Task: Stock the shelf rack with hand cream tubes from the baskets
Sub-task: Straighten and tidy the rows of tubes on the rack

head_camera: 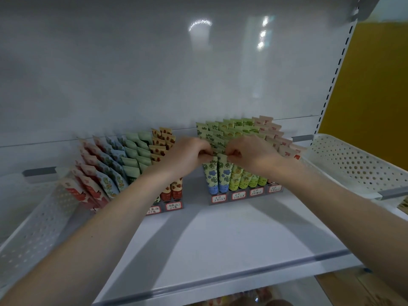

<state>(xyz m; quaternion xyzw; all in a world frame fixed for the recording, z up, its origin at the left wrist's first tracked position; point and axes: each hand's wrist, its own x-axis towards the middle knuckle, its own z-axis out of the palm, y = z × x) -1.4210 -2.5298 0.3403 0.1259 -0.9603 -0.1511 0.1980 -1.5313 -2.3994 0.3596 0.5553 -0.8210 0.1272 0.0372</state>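
Note:
Two stepped display racks of hand cream tubes stand on the white shelf point(220, 235). The right rack point(247, 196) holds blue-flowered, green and pink tubes; the left rack point(164, 209) holds red, blue, green and strawberry tubes. My left hand point(187, 154) pinches the top of a front blue-flowered tube point(210, 173). My right hand point(251, 154) pinches the top of the neighbouring blue-flowered tube point(224, 174). Both tubes stand upright in the right rack's front row.
A white perforated basket point(353, 164) sits at the right end of the shelf, another point(37, 226) at the left end. The shelf's clear front lip point(242, 277) runs across below my arms. A slotted upright point(335, 78) and a yellow wall are at right.

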